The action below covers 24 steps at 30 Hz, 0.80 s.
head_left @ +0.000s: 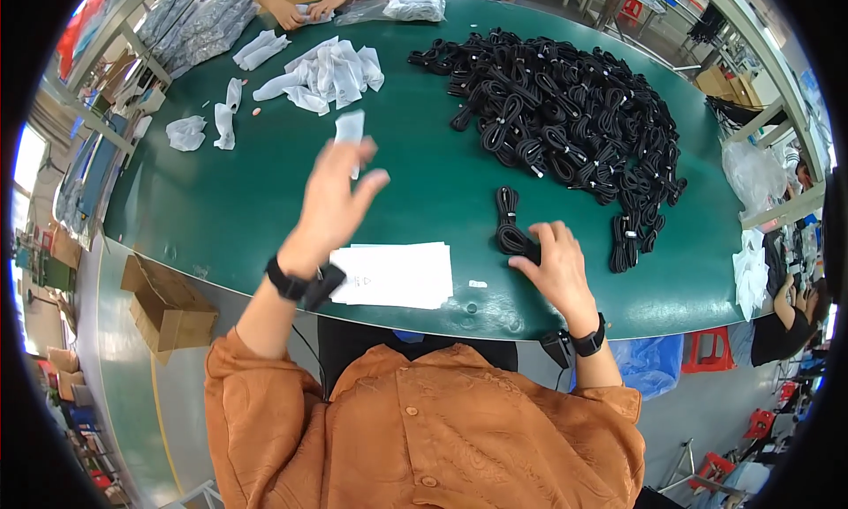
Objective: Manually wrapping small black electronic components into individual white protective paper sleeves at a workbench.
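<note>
My left hand point(336, 196) is over the table, thumb and fingers apart and blurred by motion. Just beyond its fingertips is a white wrapped packet point(350, 127), partly hidden by the hand. On the right, my right hand point(561, 266) has thumb and fingers around the near end of a tied bundle of black cable point(507, 211), which lies on the table. Sheets of white paper point(397, 275) lie between my hands, near the table's front edge. A large heap of black cable bundles point(565, 112) covers the far right of the table.
White wrapped packets point(327, 72) pile up at the far left of the green table point(424, 156). Another person's hands point(291, 13) work at the far edge beside clear plastic bags point(415, 3). An open cardboard box point(168, 306) stands left, below the table edge.
</note>
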{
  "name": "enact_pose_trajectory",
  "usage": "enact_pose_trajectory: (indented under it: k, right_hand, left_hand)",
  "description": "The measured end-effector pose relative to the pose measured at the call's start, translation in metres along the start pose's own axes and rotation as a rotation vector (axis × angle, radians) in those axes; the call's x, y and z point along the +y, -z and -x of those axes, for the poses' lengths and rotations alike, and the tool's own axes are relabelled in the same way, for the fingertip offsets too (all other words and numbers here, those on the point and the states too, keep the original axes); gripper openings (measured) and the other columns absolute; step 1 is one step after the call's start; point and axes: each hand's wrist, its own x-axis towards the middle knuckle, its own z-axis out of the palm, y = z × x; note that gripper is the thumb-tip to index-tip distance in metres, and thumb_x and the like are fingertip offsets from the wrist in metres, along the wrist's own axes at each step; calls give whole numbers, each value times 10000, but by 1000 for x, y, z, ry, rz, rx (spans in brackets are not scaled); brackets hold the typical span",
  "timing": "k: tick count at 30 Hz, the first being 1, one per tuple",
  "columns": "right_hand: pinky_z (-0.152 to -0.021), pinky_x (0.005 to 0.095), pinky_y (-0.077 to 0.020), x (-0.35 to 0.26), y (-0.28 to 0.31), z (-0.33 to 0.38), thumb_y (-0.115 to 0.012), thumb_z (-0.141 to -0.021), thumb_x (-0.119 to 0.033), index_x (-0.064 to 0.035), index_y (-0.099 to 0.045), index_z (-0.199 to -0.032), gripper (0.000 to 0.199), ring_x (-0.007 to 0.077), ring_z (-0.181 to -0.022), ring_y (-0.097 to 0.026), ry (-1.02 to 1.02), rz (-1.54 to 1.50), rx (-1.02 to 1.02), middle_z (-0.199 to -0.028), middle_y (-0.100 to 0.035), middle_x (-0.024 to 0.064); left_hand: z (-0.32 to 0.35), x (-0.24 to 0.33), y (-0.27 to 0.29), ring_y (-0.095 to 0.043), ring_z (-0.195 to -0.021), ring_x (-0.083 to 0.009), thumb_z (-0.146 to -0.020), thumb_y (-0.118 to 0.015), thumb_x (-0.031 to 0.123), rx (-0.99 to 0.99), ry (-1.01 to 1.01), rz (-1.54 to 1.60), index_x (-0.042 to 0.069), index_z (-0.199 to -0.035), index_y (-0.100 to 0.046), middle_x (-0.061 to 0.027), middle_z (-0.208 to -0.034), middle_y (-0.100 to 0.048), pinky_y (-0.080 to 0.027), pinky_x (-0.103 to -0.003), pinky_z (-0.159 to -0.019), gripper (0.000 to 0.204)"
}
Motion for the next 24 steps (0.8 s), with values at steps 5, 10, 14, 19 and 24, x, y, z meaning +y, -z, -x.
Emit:
enact_pose_trajectory:
  k: [5,10,14,19,24]
  right_hand:
    - [-718,415,-517,8,-13,9,-688,-868,-74,-15,-588,-1129,286,371,-836,-618,-92,-36,-122,-971,-600,179]
    - [-731,428,-514,-27,-17,14,-659,-889,-58,7,-572,-1199,329,377,-873,-629,-47,-337,-98,-1003,-606,199]
    - [-729,401,-513,-46,-20,29,-639,-904,-47,14,-560,-1242,353,363,-870,-632,-50,-496,-223,-1010,-608,188]
    - [-725,371,-516,-51,-18,29,-617,-923,-34,13,-576,-1228,312,344,-822,-637,46,-530,-178,-1002,-603,181]
    - [-703,336,-502,-53,-28,32,-608,-920,-4,11,-599,-1226,306,289,-776,-630,-32,-604,-95,-994,-601,162]
  left_hand:
    - [81,52,-47,-623,-843,-262,-822,-759,75,-365,2,328,20,-998,-645,-97,-937,-592,-524,-362,-722,217]
    - [103,68,-60,-608,-830,-295,-792,-771,73,-309,-50,142,19,-958,-630,-111,-908,-570,-516,-382,-728,225]
    - [118,67,-50,-592,-840,-319,-773,-763,54,-299,-32,26,18,-932,-612,-126,-932,-562,-508,-401,-742,222]
    - [114,78,-42,-583,-845,-315,-787,-728,31,-248,5,50,14,-919,-605,-129,-918,-563,-503,-404,-747,181]
    - [115,77,-54,-582,-841,-324,-792,-713,7,-289,-4,62,5,-904,-601,-129,-905,-559,-504,-409,-748,158]
